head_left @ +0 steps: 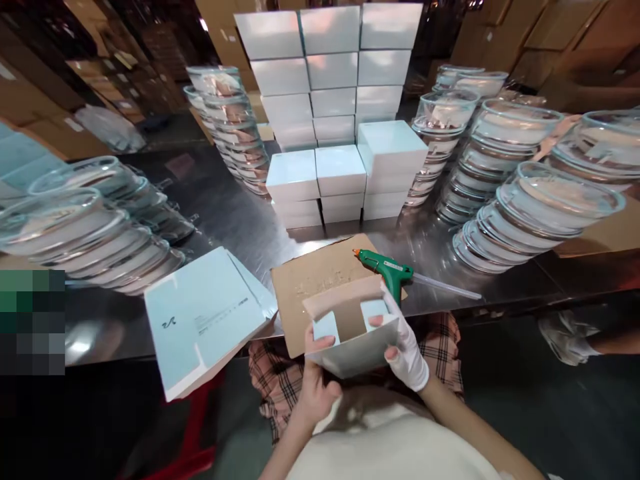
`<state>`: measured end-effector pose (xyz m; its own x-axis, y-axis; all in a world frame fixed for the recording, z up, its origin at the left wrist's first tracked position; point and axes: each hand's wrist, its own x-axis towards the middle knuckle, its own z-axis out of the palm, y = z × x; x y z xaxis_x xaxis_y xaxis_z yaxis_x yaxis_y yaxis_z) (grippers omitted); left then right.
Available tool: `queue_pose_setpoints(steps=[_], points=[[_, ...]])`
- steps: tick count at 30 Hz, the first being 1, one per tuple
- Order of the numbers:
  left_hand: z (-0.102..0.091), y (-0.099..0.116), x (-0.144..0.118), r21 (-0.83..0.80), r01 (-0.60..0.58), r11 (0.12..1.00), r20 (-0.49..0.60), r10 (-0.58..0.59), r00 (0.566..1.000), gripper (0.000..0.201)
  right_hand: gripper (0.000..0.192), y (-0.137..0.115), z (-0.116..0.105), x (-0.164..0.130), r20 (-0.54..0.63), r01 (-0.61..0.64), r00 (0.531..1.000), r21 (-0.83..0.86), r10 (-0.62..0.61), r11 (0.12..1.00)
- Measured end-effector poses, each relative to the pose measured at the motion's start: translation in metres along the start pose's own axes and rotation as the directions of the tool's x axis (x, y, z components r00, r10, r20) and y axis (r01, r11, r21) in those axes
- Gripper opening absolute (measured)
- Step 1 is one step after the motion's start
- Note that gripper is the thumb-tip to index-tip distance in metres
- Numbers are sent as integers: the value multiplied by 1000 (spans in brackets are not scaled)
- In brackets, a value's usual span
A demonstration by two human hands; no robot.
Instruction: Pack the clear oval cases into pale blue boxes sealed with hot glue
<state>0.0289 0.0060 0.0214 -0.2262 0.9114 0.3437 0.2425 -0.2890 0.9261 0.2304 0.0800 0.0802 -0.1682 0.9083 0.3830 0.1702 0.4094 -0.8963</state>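
A half-folded light blue carton (350, 337) with brown inner flaps is held over my lap at the table's near edge. My left hand (315, 383), bare, grips its left side with the thumb on the inside. My right hand (407, 350), in a white glove, holds its right side, fingers over the rim. Just beyond the carton a green glue gun (387, 267) lies on a brown cardboard sheet (313, 280).
A stack of flat light blue carton blanks (205, 317) overhangs the steel table (240, 227) at my left. Closed white-blue boxes (340, 173) are piled at the middle back. Stacks of clear glass bowls (530, 207) lean at right, and more such bowls (95, 227) at left. Another person's gloved hand (567, 337) is at far right.
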Motion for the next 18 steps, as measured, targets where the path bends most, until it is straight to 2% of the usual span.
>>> queue_pose_setpoints(steps=[2,4,6,7,8,10,12,13,15,17,18], points=[[12,-1,-3,-89,44,995,-106,-53,993,53,54,-4,5,-4,-65,-51,996,65,56,997],[21,1,-4,-114,65,991,-143,-81,986,46,39,-6,13,-8,-208,-131,966,122,154,984],[21,6,-1,-58,16,998,-93,-22,995,45,45,-6,16,-10,-352,-180,907,169,230,969],[17,9,2,-10,-32,999,-20,32,999,47,50,-5,15,-11,-382,-184,891,191,246,964],[11,11,6,43,-92,995,53,90,995,47,52,-5,11,-10,-377,-190,889,209,258,959],[-4,14,13,139,-201,970,157,178,971,39,46,-4,-3,-3,-287,-241,913,189,289,952],[-18,13,18,201,-231,952,150,203,968,31,35,-3,-21,13,-219,-339,917,6,332,941],[-23,12,20,220,-217,951,116,196,974,29,34,-2,-29,24,-223,-411,900,-144,375,900],[-29,9,21,239,-176,955,60,166,984,27,35,2,-40,49,-258,-571,820,-421,511,705],[-29,6,22,250,-156,955,30,154,988,27,36,8,-45,72,-281,-670,717,-531,639,519],[-28,5,22,255,-150,955,19,150,989,27,35,12,-46,81,-272,-696,681,-530,680,485]])
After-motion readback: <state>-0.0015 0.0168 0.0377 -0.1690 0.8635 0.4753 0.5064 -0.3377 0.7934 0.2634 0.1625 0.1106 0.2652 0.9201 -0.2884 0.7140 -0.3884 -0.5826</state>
